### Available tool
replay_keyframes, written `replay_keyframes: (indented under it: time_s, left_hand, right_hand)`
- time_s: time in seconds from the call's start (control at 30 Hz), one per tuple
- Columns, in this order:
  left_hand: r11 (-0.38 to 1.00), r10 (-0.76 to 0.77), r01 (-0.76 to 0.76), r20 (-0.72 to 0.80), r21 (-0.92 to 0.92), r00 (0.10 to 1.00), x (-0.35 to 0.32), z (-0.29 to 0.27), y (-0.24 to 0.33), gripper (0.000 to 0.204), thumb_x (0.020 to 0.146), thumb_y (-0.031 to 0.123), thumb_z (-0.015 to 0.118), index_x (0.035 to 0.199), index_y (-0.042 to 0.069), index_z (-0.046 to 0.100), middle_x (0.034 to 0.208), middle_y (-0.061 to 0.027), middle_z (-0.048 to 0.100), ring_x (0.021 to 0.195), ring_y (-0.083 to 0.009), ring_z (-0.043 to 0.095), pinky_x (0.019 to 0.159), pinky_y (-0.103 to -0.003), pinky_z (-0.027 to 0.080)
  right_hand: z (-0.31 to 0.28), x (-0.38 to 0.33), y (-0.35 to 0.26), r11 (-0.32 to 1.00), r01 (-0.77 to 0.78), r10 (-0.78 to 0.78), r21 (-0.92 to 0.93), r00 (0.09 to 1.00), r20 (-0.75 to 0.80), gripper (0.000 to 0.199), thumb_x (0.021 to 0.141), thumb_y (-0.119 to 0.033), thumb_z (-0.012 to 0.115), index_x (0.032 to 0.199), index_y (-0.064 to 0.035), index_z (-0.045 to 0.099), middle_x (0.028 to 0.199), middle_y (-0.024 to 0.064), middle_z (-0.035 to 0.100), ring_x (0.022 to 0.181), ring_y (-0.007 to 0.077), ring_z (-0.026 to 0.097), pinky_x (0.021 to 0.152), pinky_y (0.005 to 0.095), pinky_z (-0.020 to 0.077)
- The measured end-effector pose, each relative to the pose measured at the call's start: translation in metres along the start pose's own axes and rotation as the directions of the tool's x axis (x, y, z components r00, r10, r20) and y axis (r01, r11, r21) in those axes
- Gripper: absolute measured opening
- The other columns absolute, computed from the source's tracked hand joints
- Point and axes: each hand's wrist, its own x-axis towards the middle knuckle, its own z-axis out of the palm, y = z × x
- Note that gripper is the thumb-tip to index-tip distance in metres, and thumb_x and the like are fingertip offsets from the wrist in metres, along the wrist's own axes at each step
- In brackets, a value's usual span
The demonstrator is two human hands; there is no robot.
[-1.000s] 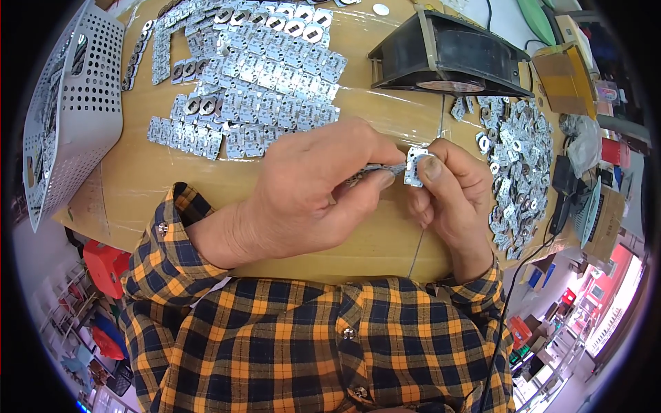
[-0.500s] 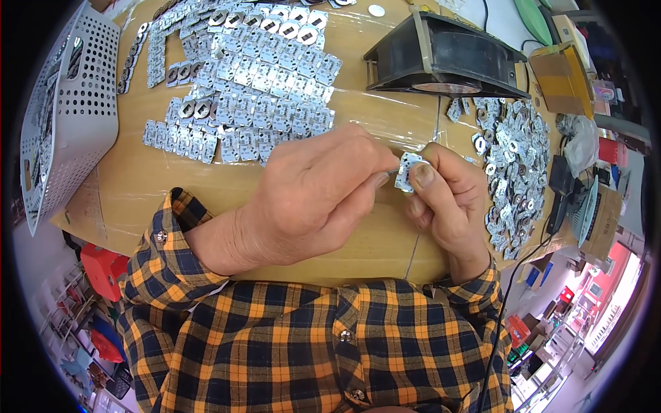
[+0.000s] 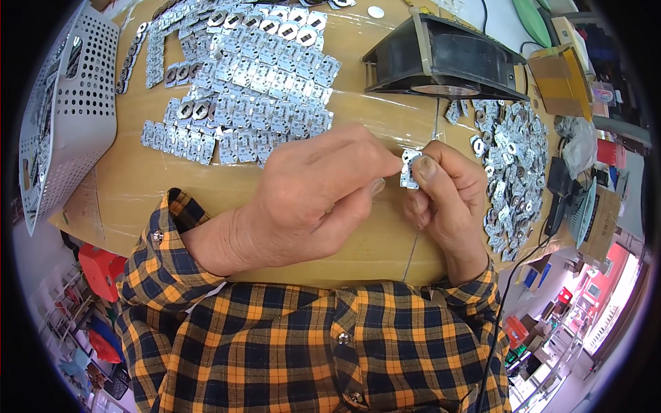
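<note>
My right hand (image 3: pixel 447 196) pinches a small silver-white circuit board (image 3: pixel 408 177) between thumb and forefinger, holding it upright above the table. My left hand (image 3: pixel 313 189) is curled just to the left, its forefinger tip at the board's upper left edge; touching or barely apart, I cannot tell. The left thumb is bent beneath that forefinger, and whatever these fingers may hold is hidden. Beyond my left hand lie rows of similar boards (image 3: pixel 275 76), some with round dark-and-silver parts. To the right of my right hand spreads a loose heap of small metal-looking pieces (image 3: pixel 513 172).
A white perforated plastic basket (image 3: pixel 86 89) stands at the left edge. A black fan housing (image 3: pixel 454 58) sits at the back right, with a cardboard box (image 3: pixel 561 79) beside it. A black cable (image 3: pixel 513 282) runs down the right side near my sleeve.
My left thumb has drawn back from the board and apart from the forefinger tip. The board in my right hand has turned slightly more upright.
</note>
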Motion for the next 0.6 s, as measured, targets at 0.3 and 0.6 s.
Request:
replay_keyframes:
  time_s: [0.3, 0.6]
  left_hand:
    - [0.933, -0.293, 0.293, 0.029, -0.209, 0.956, -0.004, -0.006, -0.004, 0.024, 0.085, -0.006, 0.058, 0.107, -0.004, 0.064, 0.095, -0.0096, 0.066, 0.075, -0.0119, 0.065, 0.06, -0.022, 0.048]
    - [0.756, -0.479, 0.474, 0.113, -0.452, 0.87, -0.001, -0.007, 0.004, 0.018, 0.089, 0.001, 0.058, 0.106, -0.003, 0.061, 0.099, -0.0088, 0.067, 0.08, -0.01, 0.068, 0.054, -0.018, 0.047]
  right_hand:
    - [-0.008, 0.005, -0.01, 0.858, 0.15, -0.188, -0.491, 0.982, -0.03, 0.027, 0.098, -0.017, 0.052, 0.078, 0.0006, 0.058, 0.059, -0.0012, 0.051, 0.049, 0.0045, 0.04, 0.047, 0.0206, 0.0317]
    - [-0.038, -0.005, -0.019, 0.315, 0.03, -0.548, -0.949, 0.821, -0.156, 0.022, 0.089, -0.007, 0.062, 0.071, 0.0025, 0.055, 0.057, 0.009, 0.05, 0.047, 0.0153, 0.044, 0.047, 0.0278, 0.0346]
